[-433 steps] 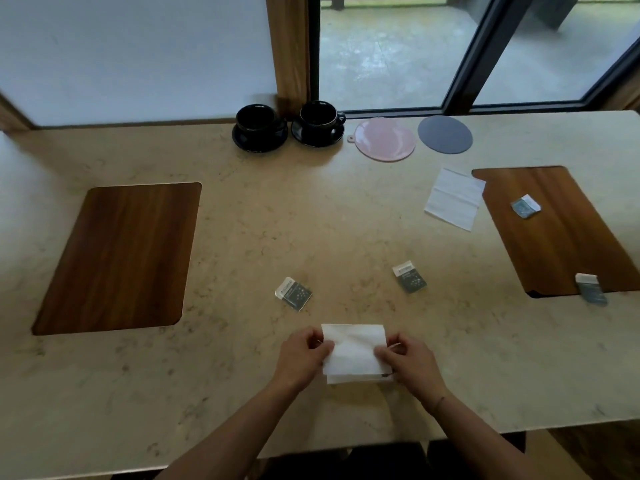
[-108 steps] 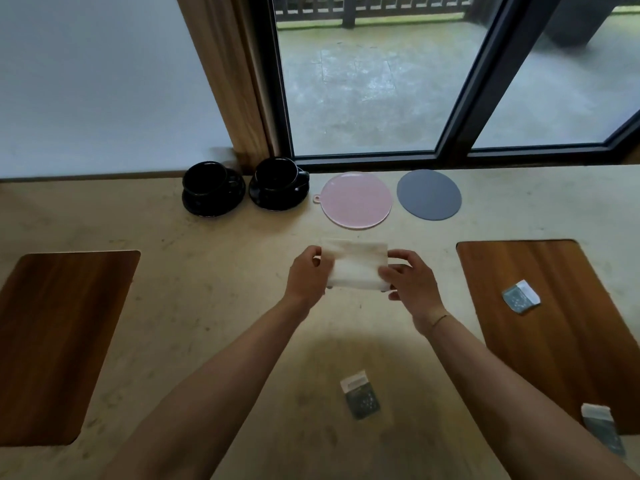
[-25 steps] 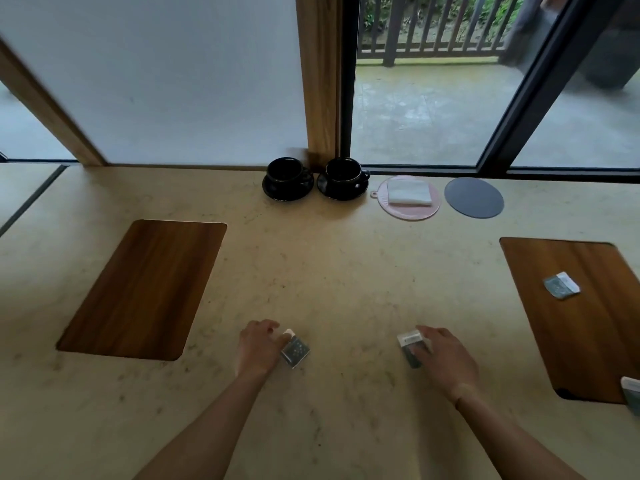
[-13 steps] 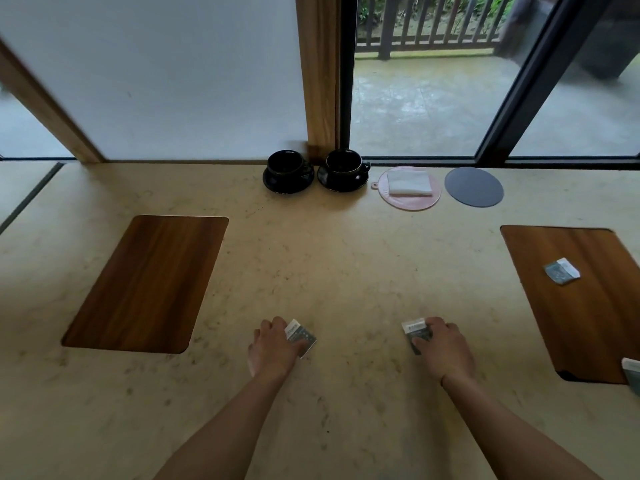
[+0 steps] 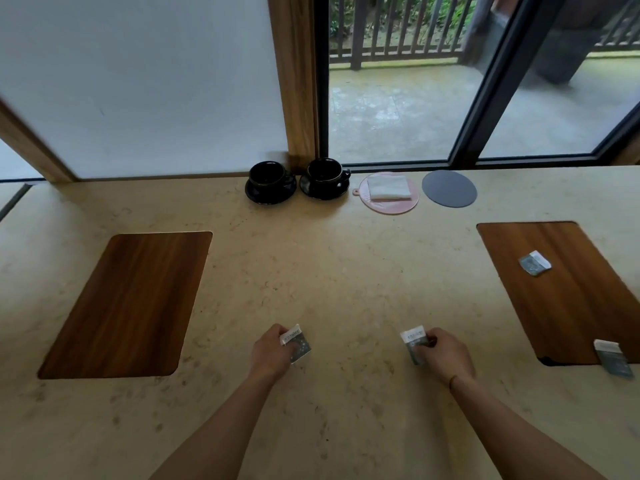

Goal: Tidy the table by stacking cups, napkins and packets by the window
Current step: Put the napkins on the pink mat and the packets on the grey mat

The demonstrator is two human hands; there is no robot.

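Nearest the camera, two bare forearms reach onto the pale stone table (image 5: 329, 271). The left hand (image 5: 272, 351) pinches a small grey packet (image 5: 298, 344) by its white end, fingers closed on it. The right hand (image 5: 445, 355) pinches a second grey packet (image 5: 415, 344) the same way. Both packets sit low over the tabletop; whether they touch it cannot be told. The two hands are well apart, with bare stone between them.

To the far right, a third packet (image 5: 613, 362) lies across the near edge of the right wooden placemat (image 5: 568, 299), half on the stone. A fourth packet (image 5: 535, 263) lies farther back on the same mat. The left wooden placemat (image 5: 128, 303) lies on the other side, bare.

Between the mats the middle of the table is open stone all the way to the back edge.

Along the window (image 5: 398, 109) stand two black cups on black saucers, the left cup (image 5: 269, 174) and the right cup (image 5: 325, 172), side by side with saucers nearly touching. Just right of them a folded white napkin (image 5: 388, 187) rests on a round pink mat (image 5: 389, 206). A round grey mat (image 5: 449, 188) lies beside that, near but apart, bare on top.
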